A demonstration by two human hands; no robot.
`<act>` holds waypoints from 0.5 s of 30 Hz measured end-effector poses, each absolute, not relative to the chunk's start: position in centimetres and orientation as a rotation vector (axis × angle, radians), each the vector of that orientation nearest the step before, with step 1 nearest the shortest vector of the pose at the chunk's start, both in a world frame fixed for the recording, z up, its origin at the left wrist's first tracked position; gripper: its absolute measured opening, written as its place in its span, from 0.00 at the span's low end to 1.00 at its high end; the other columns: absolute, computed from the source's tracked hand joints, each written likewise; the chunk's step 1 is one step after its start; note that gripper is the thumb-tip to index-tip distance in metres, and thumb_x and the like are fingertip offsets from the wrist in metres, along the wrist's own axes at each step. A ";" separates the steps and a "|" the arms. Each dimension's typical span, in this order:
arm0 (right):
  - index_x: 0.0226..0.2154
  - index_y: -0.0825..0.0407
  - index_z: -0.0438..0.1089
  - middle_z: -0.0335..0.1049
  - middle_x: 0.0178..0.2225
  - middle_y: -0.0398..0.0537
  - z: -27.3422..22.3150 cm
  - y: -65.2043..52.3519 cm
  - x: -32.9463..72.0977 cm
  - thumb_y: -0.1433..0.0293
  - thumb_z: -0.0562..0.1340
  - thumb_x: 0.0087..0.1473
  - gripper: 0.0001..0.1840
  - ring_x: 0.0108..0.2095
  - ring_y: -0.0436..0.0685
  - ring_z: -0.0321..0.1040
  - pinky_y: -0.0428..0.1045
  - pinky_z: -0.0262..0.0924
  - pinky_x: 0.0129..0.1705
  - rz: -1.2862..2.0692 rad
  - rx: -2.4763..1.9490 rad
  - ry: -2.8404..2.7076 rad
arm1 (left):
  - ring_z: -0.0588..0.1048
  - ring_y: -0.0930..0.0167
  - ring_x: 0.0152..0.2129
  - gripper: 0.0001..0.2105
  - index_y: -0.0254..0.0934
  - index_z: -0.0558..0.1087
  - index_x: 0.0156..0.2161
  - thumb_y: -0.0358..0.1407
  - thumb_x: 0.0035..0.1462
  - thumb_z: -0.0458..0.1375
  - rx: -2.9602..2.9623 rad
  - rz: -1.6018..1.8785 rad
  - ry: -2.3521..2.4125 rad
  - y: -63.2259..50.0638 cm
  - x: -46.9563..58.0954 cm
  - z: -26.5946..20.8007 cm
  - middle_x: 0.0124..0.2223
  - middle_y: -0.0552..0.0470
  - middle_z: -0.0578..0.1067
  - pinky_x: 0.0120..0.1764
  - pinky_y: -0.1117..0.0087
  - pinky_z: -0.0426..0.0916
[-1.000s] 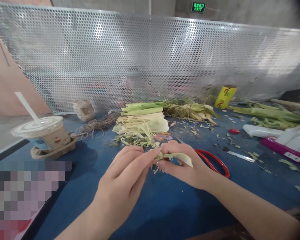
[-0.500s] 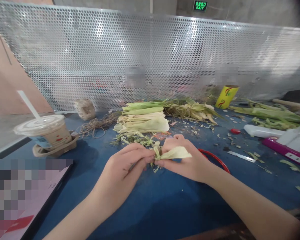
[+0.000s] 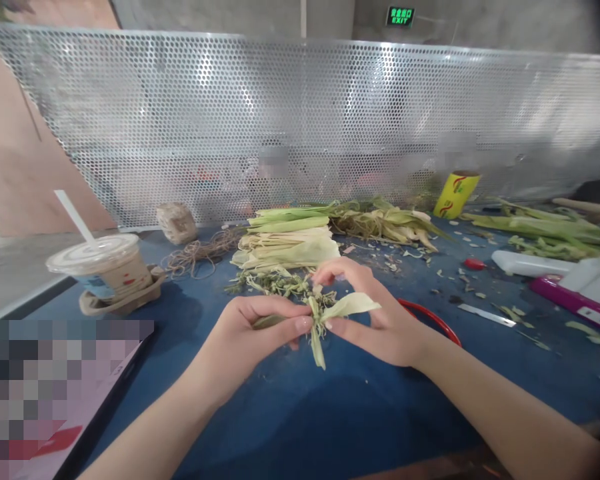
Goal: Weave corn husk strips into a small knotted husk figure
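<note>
At the front middle of the table, a small bundle of knotted corn husk (image 3: 317, 343) has pale strips sticking out to the right and downward, with a frayed centre. My left hand (image 3: 260, 327) pinches it from the left between thumb and forefinger. On the other side, my right hand (image 3: 380, 317) has its thumb tip against the knot, its forefinger raised and curved away from the thumb; its other fingers are mostly hidden. Just beyond lie small green knotted husk pieces (image 3: 275, 283). Behind them is a stack of flat corn husks (image 3: 287, 250).
A lidded drink cup (image 3: 113, 270) sits in a cardboard holder at left, near a twine heap (image 3: 197, 253). Rightward are a red cable (image 3: 435, 320), a blade (image 3: 487, 315), a purple-and-white tool (image 3: 575, 300) and a yellow roll (image 3: 455, 195). Husk scraps lie scattered.
My right forefinger has lifted away from the knot and the right hand has loosened. The husk bundle has turned, so a strip now points down toward me. My left hand still pinches it.
</note>
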State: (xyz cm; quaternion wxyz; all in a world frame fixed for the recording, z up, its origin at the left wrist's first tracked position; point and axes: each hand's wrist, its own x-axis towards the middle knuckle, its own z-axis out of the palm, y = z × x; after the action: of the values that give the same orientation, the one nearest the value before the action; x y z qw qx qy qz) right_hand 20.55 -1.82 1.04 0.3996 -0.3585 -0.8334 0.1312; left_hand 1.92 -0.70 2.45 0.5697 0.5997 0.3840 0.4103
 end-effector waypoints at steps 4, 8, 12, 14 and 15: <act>0.41 0.48 0.62 0.66 0.42 0.48 0.8 -1.7 20.4 0.66 0.52 0.57 0.08 0.44 0.56 0.60 0.52 0.50 0.45 0.357 -0.915 -2.202 | 0.65 0.79 0.16 0.03 0.38 0.77 0.21 0.28 0.39 0.64 1.341 0.927 0.908 -0.5 1.8 2.5 0.22 0.56 0.74 0.21 0.77 0.63; 0.34 0.50 0.64 0.69 0.34 0.45 0.7 -1.5 20.0 0.66 0.53 0.57 0.07 0.35 0.53 0.63 0.51 0.52 0.42 0.307 -0.926 -2.212 | 0.64 0.79 0.16 0.04 0.38 0.77 0.22 0.27 0.39 0.64 1.422 0.894 0.982 -0.2 1.7 2.6 0.21 0.57 0.73 0.20 0.78 0.61; 0.32 0.50 0.66 0.69 0.34 0.44 1.0 -1.5 20.0 0.68 0.55 0.56 0.06 0.35 0.51 0.65 0.46 0.55 0.38 0.437 -0.881 -2.189 | 0.64 0.80 0.14 0.04 0.38 0.77 0.21 0.27 0.38 0.64 1.384 0.869 0.954 -0.2 1.7 2.7 0.19 0.57 0.73 0.19 0.78 0.61; 0.30 0.51 0.66 0.69 0.31 0.44 1.0 -1.5 20.0 0.68 0.56 0.55 0.06 0.33 0.50 0.65 0.45 0.57 0.35 0.521 -0.901 -2.159 | 0.64 0.80 0.13 0.04 0.37 0.75 0.22 0.26 0.36 0.64 1.341 0.849 0.941 -0.3 1.8 2.8 0.18 0.58 0.72 0.18 0.79 0.60; 0.29 0.51 0.66 0.68 0.29 0.43 1.0 -1.5 20.1 0.68 0.56 0.55 0.07 0.31 0.49 0.65 0.44 0.57 0.33 0.547 -0.929 -2.145 | 0.65 0.80 0.14 0.05 0.36 0.74 0.22 0.26 0.36 0.65 1.328 0.853 0.933 -0.3 1.8 2.9 0.18 0.58 0.72 0.18 0.79 0.60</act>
State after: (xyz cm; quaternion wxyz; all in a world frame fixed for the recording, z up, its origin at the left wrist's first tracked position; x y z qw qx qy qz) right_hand 20.05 -1.51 1.01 0.3621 -0.3607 -0.8328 0.2125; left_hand 1.76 -0.30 2.85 0.6084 0.5749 0.4040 0.3690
